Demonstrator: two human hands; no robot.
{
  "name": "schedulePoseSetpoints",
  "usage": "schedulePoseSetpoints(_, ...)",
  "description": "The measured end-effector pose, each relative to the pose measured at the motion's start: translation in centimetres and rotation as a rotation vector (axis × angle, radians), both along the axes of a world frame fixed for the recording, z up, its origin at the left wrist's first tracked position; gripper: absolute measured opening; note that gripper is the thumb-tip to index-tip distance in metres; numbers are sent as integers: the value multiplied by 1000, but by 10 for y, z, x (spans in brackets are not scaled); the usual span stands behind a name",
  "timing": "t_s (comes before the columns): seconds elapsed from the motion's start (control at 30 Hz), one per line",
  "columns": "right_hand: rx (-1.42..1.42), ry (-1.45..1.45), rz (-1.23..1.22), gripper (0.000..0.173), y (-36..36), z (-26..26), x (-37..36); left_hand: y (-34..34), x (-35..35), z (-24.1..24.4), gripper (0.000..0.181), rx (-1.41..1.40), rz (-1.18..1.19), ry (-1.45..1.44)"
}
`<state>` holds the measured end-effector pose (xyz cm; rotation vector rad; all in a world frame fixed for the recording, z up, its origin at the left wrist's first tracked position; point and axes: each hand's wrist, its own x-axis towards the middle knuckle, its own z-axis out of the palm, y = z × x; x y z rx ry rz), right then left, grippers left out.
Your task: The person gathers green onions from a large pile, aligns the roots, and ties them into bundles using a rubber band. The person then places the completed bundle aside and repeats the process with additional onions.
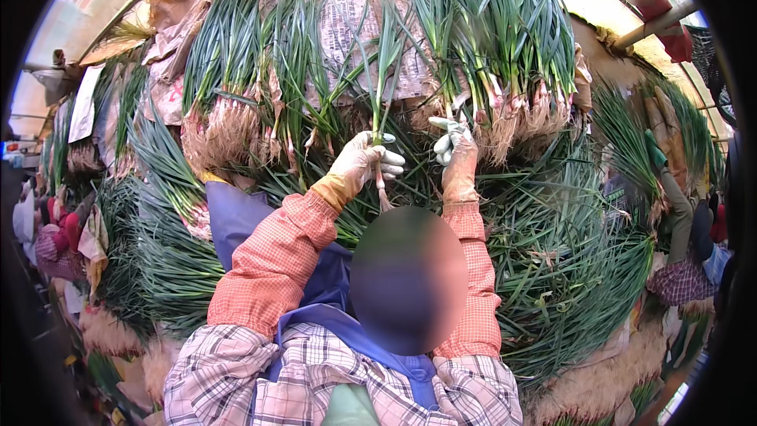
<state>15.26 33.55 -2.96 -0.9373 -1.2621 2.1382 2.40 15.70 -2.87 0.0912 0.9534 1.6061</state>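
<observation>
My left hand (365, 161), in a pale glove, is closed around the lower stalk of a green onion plant (377, 107); its leaves point up and away and its roots hang below my fingers. To the right, my gloved right hand (454, 141) is at the root end of the plants on the right, its fingers bent; whether it grips a stalk cannot be told. Upright rows of green onions with pinkish bases and brown roots stand beyond both hands, a left bunch (227, 100) and a right bunch (514, 71). A printed paper sack (346, 29) lies between them.
Loose green leaves (550, 260) are heaped to the right. More onions (171, 260) lie in a pile at the left. Co-workers sit at both sides, one with a green-gloved hand (655, 151) at the right. A wooden pole (656, 26) juts in at the upper right.
</observation>
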Motion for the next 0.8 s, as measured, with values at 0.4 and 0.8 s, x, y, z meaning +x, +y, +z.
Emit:
schedulePoseSetpoints(0.4, -217, 396, -125, 42, -31, 11, -13, -13, 19, 3, 18, 122, 251, -21)
schedulePoseSetpoints(0.8, 74, -257, 351, 24, -17, -40, -76, -66, -55, 101, 29, 242, 402, 387)
